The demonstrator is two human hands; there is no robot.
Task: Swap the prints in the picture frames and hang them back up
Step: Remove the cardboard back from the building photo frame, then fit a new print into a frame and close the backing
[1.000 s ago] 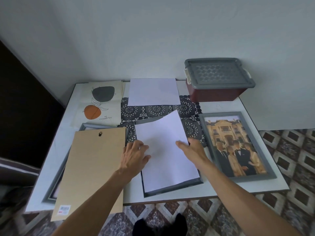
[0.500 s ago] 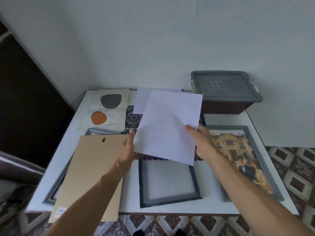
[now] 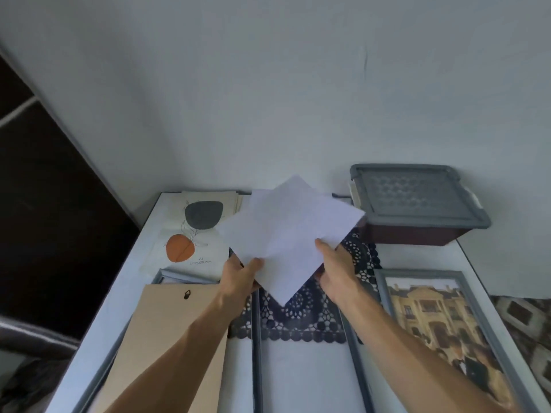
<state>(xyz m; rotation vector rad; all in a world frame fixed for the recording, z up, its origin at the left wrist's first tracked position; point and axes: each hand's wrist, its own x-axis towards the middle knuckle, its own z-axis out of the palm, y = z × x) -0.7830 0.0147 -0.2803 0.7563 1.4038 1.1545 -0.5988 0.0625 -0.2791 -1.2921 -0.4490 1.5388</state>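
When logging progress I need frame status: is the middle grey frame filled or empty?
Empty: the lace doily shows through the middle frame; the left hand and right hand hold the white sheet clear of it.

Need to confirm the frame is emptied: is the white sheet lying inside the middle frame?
No, the left hand and right hand hold the white sheet up above the table, clear of the middle frame.

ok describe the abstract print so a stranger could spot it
Find the white table against the wall, then its far left corner. The abstract print lies there; unlike the blank sheet beside it, it shows a grey blob above an orange one.
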